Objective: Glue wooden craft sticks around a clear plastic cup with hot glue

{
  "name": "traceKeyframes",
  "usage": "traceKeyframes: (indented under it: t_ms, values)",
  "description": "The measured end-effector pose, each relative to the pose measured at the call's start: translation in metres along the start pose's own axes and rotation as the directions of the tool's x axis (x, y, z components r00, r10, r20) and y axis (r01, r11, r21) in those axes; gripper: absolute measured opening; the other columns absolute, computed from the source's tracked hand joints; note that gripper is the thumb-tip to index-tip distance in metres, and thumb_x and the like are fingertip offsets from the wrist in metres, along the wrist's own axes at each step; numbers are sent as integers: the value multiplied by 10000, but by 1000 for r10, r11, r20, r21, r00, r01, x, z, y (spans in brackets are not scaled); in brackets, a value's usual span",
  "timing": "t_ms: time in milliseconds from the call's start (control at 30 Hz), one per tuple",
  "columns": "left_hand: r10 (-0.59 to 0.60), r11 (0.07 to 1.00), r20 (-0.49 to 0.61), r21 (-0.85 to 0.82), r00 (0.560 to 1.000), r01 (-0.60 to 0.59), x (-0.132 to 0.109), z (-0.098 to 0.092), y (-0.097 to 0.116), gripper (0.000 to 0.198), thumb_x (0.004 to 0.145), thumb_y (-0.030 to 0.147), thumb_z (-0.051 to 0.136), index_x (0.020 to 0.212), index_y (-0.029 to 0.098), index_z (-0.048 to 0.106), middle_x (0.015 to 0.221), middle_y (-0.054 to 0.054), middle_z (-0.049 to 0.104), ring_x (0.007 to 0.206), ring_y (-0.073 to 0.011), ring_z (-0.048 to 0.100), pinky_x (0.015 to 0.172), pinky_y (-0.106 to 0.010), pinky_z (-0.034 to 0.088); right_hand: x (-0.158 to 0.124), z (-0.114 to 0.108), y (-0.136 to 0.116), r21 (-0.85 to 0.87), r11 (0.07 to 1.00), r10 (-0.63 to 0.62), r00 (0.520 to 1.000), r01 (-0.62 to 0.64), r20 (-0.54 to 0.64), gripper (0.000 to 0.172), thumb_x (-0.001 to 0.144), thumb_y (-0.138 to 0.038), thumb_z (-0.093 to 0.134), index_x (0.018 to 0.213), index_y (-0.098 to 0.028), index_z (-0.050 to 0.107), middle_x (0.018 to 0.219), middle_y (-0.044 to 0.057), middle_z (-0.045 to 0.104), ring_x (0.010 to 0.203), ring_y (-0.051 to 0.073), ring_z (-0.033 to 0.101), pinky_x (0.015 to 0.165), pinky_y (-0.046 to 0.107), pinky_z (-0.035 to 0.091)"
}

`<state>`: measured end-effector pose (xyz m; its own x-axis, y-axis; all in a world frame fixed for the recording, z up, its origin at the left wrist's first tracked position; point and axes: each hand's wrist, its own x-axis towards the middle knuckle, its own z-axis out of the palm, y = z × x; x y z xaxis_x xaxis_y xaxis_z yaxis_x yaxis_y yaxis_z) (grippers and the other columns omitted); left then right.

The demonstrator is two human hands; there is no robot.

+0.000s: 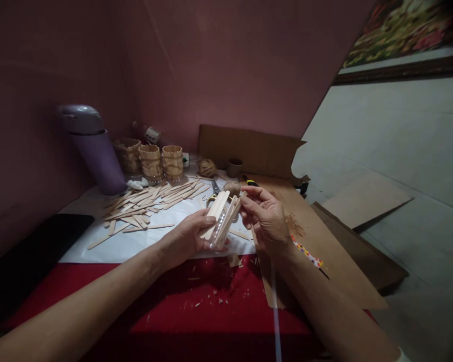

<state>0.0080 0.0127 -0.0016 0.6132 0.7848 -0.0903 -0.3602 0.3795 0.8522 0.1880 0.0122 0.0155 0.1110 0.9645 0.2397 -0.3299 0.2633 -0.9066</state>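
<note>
My left hand (189, 236) is wrapped around a small clear cup (219, 226) with wooden craft sticks (221, 211) stuck along its side, tilted up and to the right. My right hand (266, 216) is closed in a pinch on the top end of one of those sticks, at the upper right of the bundle. Both hands hover over white paper (136, 246) on a red cloth (196, 306). A loose heap of craft sticks (151, 201) lies on the paper to the left.
Three finished stick-covered cups (151, 162) stand at the back beside a purple flask (94, 148). A twine ball (207, 167), a small brown pot (234, 167), scissors (213, 193), cardboard sheets (317, 236) and a spotted pencil (309, 255) lie around. A dark slab (33, 251) sits left.
</note>
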Motion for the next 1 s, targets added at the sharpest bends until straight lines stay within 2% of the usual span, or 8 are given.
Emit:
traceKeyframes:
  t_ms: [133,367,500,600,733,867,1000]
  values:
    - [-13,1000,27,7,1000,13,1,0,-1,421,800,298,703,1181,155,597,1024,-122,670,802,-224,672,732,-383,548,0,0,2,-33,999,-20,1000,20,-1,310,690,-307,802,924,-202,627,686,-47,597,470,66,484,341,173,316]
    - [-25,1000,-7,-6,1000,25,2,2,-2,485,755,262,728,1207,157,589,1037,-120,667,821,-235,668,741,-393,540,0,1,6,-99,992,-85,996,82,-29,249,707,-288,786,900,-204,653,694,-50,558,492,63,406,368,190,273]
    - [-29,1000,-9,8,1000,29,1,3,-3,509,741,303,744,1201,152,588,1009,-108,656,813,-229,661,748,-395,541,1,-3,10,-207,968,-153,987,141,-40,227,709,-281,786,892,-201,677,795,-15,597,652,104,513,523,223,413]
    - [-36,999,-5,33,999,36,1,2,-5,554,733,347,763,1219,164,571,997,-97,643,809,-223,658,720,-367,537,3,-7,12,-308,938,-182,983,161,-39,216,711,-293,781,886,-201,694,871,12,623,736,133,541,646,268,458]
    - [-22,995,-28,95,999,25,2,1,-9,642,719,387,783,1273,181,532,1044,-101,629,798,-213,653,680,-341,530,4,-7,13,-365,919,-169,985,149,-25,197,720,-298,771,879,-203,704,871,19,632,748,141,539,679,278,446]
    - [1,990,-79,142,997,10,1,2,-9,759,658,376,812,1304,157,481,1020,-112,632,767,-219,651,656,-336,527,2,-5,13,-313,944,-118,993,108,-15,227,710,-318,775,887,-203,693,831,4,630,719,138,548,661,277,442]
    - [4,987,-116,158,993,14,0,2,-10,745,670,363,794,1309,168,466,1006,-105,633,749,-214,654,634,-320,522,1,-2,13,-272,958,-91,996,87,-1,271,691,-347,789,902,-201,701,847,5,647,704,136,541,658,280,448]
